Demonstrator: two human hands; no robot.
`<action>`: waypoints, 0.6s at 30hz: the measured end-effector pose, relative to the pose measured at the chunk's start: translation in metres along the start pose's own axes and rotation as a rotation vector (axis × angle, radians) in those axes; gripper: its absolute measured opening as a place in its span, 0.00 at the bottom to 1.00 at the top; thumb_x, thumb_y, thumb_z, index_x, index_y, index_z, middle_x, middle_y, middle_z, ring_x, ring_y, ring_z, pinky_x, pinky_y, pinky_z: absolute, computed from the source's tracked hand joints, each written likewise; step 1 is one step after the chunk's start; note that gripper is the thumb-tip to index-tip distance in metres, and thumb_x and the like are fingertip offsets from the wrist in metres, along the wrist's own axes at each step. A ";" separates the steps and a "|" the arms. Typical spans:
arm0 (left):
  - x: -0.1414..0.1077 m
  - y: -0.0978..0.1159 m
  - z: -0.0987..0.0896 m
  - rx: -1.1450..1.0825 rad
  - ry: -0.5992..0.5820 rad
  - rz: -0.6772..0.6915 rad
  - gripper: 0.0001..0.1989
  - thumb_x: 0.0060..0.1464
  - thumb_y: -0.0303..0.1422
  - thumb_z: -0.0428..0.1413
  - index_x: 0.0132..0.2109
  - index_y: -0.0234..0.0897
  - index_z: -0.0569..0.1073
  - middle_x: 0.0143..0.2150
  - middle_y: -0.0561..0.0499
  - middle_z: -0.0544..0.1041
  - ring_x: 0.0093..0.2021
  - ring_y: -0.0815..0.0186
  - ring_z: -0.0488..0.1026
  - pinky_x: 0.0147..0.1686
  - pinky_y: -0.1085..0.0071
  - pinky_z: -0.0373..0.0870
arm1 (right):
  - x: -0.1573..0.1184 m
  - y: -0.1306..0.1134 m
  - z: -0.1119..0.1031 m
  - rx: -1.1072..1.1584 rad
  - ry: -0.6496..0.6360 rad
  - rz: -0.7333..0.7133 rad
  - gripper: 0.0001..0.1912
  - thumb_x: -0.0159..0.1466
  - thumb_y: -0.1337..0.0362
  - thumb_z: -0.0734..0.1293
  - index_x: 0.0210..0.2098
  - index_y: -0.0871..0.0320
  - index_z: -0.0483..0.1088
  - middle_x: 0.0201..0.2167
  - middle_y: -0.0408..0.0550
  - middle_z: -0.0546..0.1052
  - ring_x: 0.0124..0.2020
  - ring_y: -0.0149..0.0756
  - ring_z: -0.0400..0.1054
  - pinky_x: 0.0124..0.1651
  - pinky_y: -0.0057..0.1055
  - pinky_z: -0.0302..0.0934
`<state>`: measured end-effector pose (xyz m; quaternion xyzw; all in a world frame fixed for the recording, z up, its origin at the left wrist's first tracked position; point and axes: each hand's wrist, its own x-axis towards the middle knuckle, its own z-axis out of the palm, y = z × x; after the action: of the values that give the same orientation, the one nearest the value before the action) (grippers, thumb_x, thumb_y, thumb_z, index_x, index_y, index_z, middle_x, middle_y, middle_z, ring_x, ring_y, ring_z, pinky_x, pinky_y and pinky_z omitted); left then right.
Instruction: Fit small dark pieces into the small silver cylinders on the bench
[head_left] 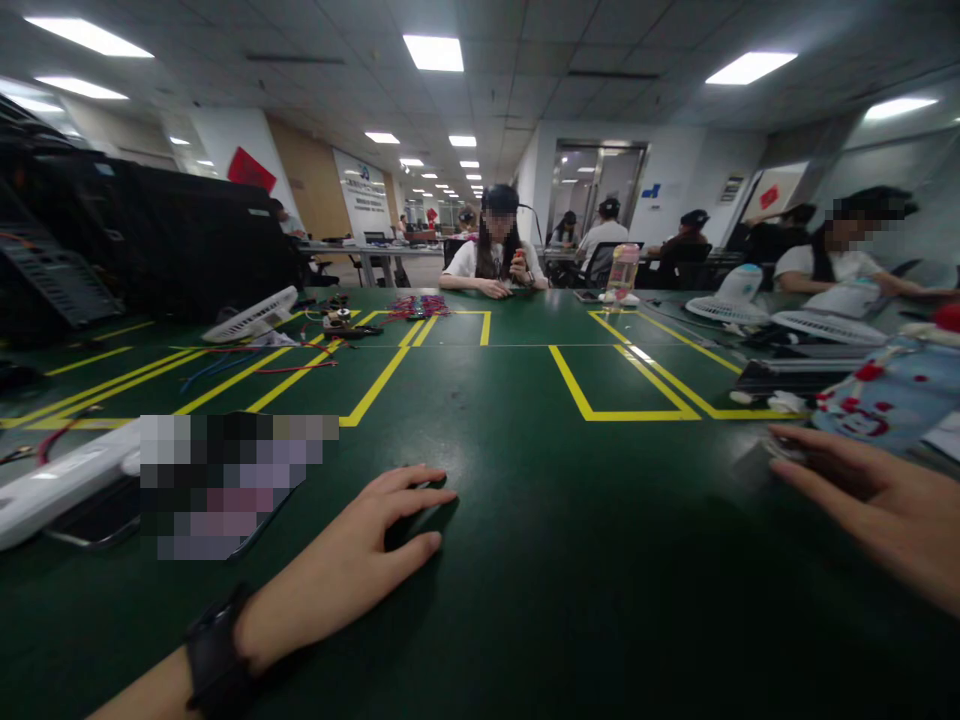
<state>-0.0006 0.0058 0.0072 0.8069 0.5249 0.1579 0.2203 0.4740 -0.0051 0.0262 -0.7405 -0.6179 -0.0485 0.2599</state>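
Observation:
My left hand (367, 545) rests on the green tabletop (570, 560) with its fingers spread and nothing in them. A dark watch is strapped around that wrist. At the right edge, my right hand (885, 490) pinches a small grey, metallic-looking object (757, 462) between thumb and fingers, just above the table. Motion blurs the object, so its kind does not show. Beside that hand stands a light blue bag (892, 385) with red and white decoration.
To the left lie a white power strip (67, 490) and a partly pixelated flat item (240, 490). Yellow tape (637, 414) marks the table. Wires (416, 305), white fans (727, 300) and a bottle (622, 275) stand farther back. A person (495, 250) sits opposite; another sits at right.

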 end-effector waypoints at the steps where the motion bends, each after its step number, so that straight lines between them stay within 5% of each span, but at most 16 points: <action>1: 0.000 0.000 0.000 0.000 0.001 0.003 0.19 0.59 0.40 0.52 0.57 0.56 0.68 0.65 0.56 0.61 0.64 0.54 0.59 0.60 0.51 0.59 | -0.006 -0.022 0.002 0.036 -0.063 -0.047 0.23 0.61 0.47 0.62 0.51 0.51 0.70 0.42 0.50 0.76 0.34 0.34 0.72 0.34 0.32 0.67; 5: 0.000 -0.002 0.001 0.007 0.003 0.014 0.19 0.60 0.40 0.52 0.58 0.57 0.67 0.66 0.56 0.61 0.65 0.55 0.57 0.61 0.51 0.57 | -0.027 -0.104 0.023 0.234 -0.189 -0.449 0.21 0.65 0.52 0.60 0.55 0.50 0.64 0.53 0.46 0.69 0.52 0.37 0.66 0.54 0.37 0.64; 9: 0.001 -0.005 0.002 0.018 0.009 0.017 0.20 0.60 0.39 0.52 0.59 0.56 0.66 0.66 0.56 0.61 0.65 0.55 0.57 0.62 0.50 0.56 | -0.043 -0.160 0.043 0.371 -0.353 -0.612 0.19 0.66 0.58 0.59 0.56 0.48 0.61 0.54 0.43 0.68 0.53 0.31 0.64 0.57 0.34 0.63; 14: 0.004 0.003 0.005 0.005 0.089 0.047 0.18 0.59 0.39 0.53 0.56 0.51 0.70 0.62 0.52 0.66 0.62 0.54 0.62 0.60 0.51 0.58 | -0.055 -0.173 0.059 0.497 -0.409 -0.651 0.22 0.65 0.62 0.59 0.58 0.47 0.56 0.55 0.43 0.65 0.54 0.29 0.62 0.58 0.33 0.62; 18: 0.010 0.039 0.009 -0.109 0.174 0.132 0.14 0.61 0.38 0.52 0.52 0.48 0.73 0.56 0.52 0.72 0.56 0.58 0.68 0.58 0.59 0.63 | -0.061 -0.166 0.070 0.621 -0.409 -0.516 0.31 0.62 0.62 0.64 0.61 0.49 0.48 0.54 0.47 0.66 0.52 0.31 0.64 0.56 0.35 0.63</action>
<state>0.0381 -0.0009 0.0208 0.8098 0.4784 0.2696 0.2066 0.2865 -0.0109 -0.0042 -0.4435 -0.8062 0.2235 0.3216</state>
